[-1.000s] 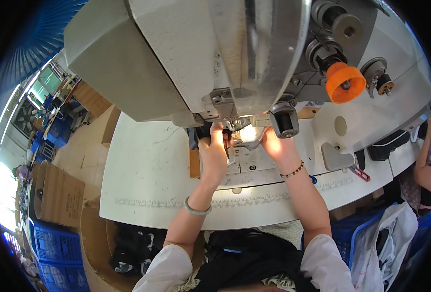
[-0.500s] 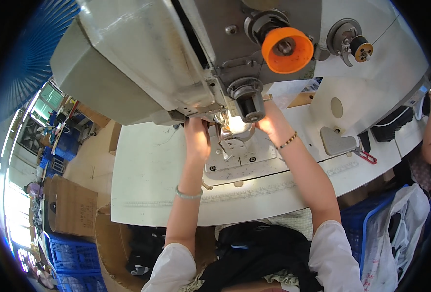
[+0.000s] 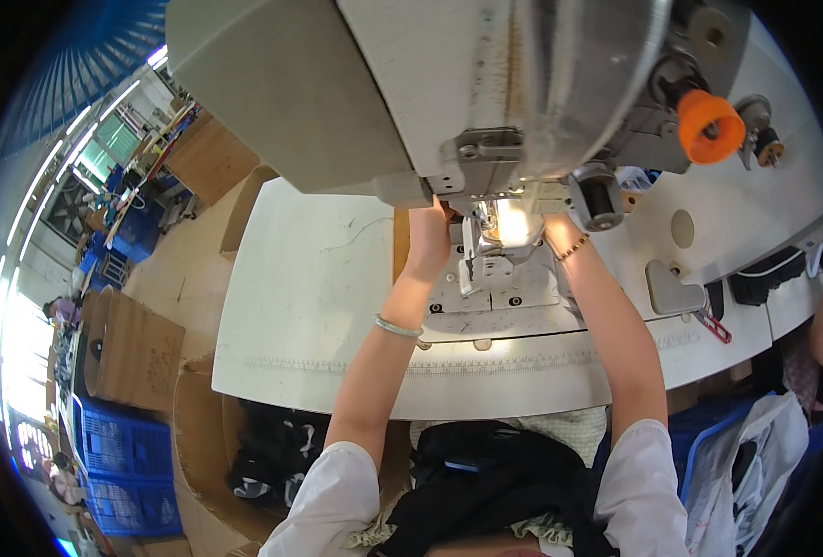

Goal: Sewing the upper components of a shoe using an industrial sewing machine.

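Note:
A large pale sewing machine [image 3: 486,65] hangs over the white worktable [image 3: 309,297]. Both my arms reach under its head. My left hand [image 3: 428,243] is to the left of the lit needle area [image 3: 514,227], its fingers hidden behind the machine. On the other side, my right hand [image 3: 557,232] is close to the lamp glow, its fingers also covered by machine parts. What either hand holds, if anything, cannot be made out. Below the light lie a metal guide [image 3: 470,265] and the machine's metal bed plate [image 3: 523,295].
An orange cone-shaped knob [image 3: 711,128] juts from the machine. Red-handled snips [image 3: 714,327] lie beside a grey pad [image 3: 673,290] at right. Black cloth [image 3: 486,483] covers my lap. A cardboard box [image 3: 202,446] holds dark pieces; blue crates [image 3: 124,446] stand left.
The view has shifted, so the machine head and orange knob appear farther right. Both hands stay beneath the head, and a brown edge now shows beside my left hand.

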{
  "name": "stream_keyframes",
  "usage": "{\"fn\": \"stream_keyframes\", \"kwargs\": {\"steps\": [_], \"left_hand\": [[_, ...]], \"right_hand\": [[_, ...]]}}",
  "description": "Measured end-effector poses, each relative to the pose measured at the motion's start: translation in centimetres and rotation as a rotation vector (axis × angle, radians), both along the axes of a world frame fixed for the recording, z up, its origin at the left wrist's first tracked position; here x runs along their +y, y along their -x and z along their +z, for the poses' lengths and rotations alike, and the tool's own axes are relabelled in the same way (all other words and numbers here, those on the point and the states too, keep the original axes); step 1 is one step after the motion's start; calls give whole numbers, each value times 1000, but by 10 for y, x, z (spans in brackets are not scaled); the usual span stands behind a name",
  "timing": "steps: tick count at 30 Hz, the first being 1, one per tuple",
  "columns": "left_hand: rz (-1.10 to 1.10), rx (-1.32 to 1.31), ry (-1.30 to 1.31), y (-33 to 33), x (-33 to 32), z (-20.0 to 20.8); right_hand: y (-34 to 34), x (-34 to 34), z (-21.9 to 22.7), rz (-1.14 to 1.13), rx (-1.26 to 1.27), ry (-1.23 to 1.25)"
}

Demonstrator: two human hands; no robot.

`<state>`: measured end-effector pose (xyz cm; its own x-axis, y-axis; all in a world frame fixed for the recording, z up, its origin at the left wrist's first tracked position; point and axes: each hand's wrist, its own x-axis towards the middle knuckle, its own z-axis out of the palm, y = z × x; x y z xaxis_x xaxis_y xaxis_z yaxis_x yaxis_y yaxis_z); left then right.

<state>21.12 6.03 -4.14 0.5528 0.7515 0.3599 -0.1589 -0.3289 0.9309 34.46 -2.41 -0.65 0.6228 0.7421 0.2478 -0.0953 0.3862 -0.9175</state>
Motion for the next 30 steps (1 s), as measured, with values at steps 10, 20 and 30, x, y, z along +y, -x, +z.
{"fn": "stream_keyframes", "kwargs": {"steps": [10,20,30], "left_hand": [[61,-78,16,8,-21,43],[-195,-395,402,18,-61,61],[149,-267,443,24,-102,65]], "right_hand": [[0,-32,-6,348,205,-428],[36,-46,16,67,107,-272],[45,-45,14,-203,-88,-371]]}}
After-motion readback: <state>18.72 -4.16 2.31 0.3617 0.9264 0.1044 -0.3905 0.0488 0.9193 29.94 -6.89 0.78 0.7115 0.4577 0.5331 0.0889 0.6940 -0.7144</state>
